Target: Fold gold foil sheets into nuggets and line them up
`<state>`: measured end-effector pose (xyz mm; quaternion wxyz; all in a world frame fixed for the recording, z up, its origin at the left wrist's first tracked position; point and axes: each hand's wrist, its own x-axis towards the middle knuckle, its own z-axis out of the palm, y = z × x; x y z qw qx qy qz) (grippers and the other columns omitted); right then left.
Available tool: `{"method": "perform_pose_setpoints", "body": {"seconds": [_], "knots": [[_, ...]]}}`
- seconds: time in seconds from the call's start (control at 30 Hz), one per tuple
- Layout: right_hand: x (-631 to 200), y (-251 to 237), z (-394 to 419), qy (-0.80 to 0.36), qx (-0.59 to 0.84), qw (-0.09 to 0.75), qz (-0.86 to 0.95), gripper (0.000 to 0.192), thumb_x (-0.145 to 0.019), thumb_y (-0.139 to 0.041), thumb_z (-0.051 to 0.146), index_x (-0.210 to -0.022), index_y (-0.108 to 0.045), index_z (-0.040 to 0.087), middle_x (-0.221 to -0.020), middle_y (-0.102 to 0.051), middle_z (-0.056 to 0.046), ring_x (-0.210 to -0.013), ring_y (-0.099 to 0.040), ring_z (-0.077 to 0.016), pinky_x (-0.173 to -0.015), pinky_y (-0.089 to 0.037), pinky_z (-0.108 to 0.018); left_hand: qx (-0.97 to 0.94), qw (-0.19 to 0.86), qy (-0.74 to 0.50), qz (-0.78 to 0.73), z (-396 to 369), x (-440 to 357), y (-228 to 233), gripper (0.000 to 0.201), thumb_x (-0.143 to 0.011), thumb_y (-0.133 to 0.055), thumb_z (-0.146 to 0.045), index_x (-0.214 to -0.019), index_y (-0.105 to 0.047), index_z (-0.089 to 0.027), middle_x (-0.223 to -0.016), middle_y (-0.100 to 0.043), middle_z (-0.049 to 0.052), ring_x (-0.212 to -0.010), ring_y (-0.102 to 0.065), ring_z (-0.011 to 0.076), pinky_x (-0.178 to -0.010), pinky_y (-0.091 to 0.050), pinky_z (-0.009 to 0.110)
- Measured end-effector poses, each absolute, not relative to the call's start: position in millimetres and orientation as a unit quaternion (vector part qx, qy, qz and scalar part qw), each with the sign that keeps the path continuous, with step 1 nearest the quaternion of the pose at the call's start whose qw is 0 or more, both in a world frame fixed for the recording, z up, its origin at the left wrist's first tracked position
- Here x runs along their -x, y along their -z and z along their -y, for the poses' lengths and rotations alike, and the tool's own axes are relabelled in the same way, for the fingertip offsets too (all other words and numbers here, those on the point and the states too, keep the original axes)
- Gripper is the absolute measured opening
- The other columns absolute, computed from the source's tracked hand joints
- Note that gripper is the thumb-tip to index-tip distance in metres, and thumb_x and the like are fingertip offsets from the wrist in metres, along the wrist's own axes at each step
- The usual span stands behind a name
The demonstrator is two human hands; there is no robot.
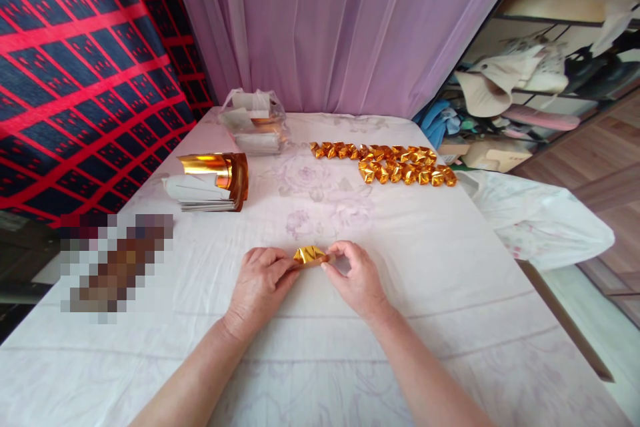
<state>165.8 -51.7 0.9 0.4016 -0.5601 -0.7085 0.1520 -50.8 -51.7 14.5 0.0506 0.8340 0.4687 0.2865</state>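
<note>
Forearms enter from the bottom edge, bare, angled inward toward the desk centre. Left hand (261, 278) lies palm down, knuckles up, fingers curled and pinching the left end of a folded gold foil piece (310, 255). Right hand (356, 277) mirrors it, wrist slightly cocked, thumb and fingers pressed together on the right end of the same piece. Foil piece sits between both hands, low over the desk near the middle of the near half; can't tell if it touches the cloth.

Foil is shiny, creased, small and lumpy, metallic gold-orange.

Desk (430, 267) is covered by a white cloth with a faint floral print, soft wrinkles visible.

Far right of centre: a cluster of finished gold foil pieces (395, 163), same crinkled metallic look, laid in rough rows, touching each other.

Far left: stack of gold foil sheets (215, 180), flat paper pile, top sheets curling up glossy. Behind it, a clear plastic bag (255, 121) with more paper stacks inside.

Behind the desk: a sheer lilac curtain (340, 27). Left: red and dark patterned fabric (85, 73).
</note>
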Motion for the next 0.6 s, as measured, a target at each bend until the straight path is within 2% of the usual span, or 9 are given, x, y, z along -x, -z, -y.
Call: {"method": "perform_pose_setpoints", "body": {"seconds": [0.23, 0.47, 0.6], "knots": [[-167.6, -0.3, 51.8, -0.12, 0.546, 0.37, 0.742, 0.025, -0.074, -0.063, 0.014, -0.098, -0.06, 0.023, -0.094, -0.071, -0.005, -0.089, -0.065, -0.022, -0.079, -0.047, -0.035, -0.848, 0.037, -0.247, -0.468, 51.7, 52.0, -14.5, 0.015, -0.091, -0.06, -0.025, -0.096, -0.074, -0.026, -0.088, -0.07, 0.003, -0.081, -0.061, 0.02, -0.081, -0.044, 0.04], [-171.1, -5.1, 50.2, -0.083, 0.517, 0.315, 0.792, 0.023, -0.076, -0.057, 0.004, -0.083, -0.064, 0.024, -0.085, -0.072, 0.0, -0.083, -0.062, -0.0192, -0.076, -0.041, -0.033, -0.862, 0.03, -0.222, -0.455, 54.7, 52.7, -18.5, 0.018, -0.089, -0.059, -0.02, -0.097, -0.073, -0.027, -0.087, -0.072, 0.003, -0.083, -0.063, 0.0218, -0.096, -0.041, 0.05], [-174.7, -8.8, 49.4, -0.049, 0.506, 0.29, 0.811, 0.028, -0.076, -0.055, 0.001, -0.085, -0.067, 0.025, -0.09, -0.073, 0.0, -0.086, -0.061, -0.02, -0.078, -0.039, -0.035, -0.866, 0.049, -0.228, -0.443, 57.0, 49.6, -19.6, 0.019, -0.088, -0.062, -0.022, -0.101, -0.073, -0.029, -0.092, -0.072, 0.003, -0.089, -0.063, 0.0223, -0.101, -0.039, 0.052]]}}
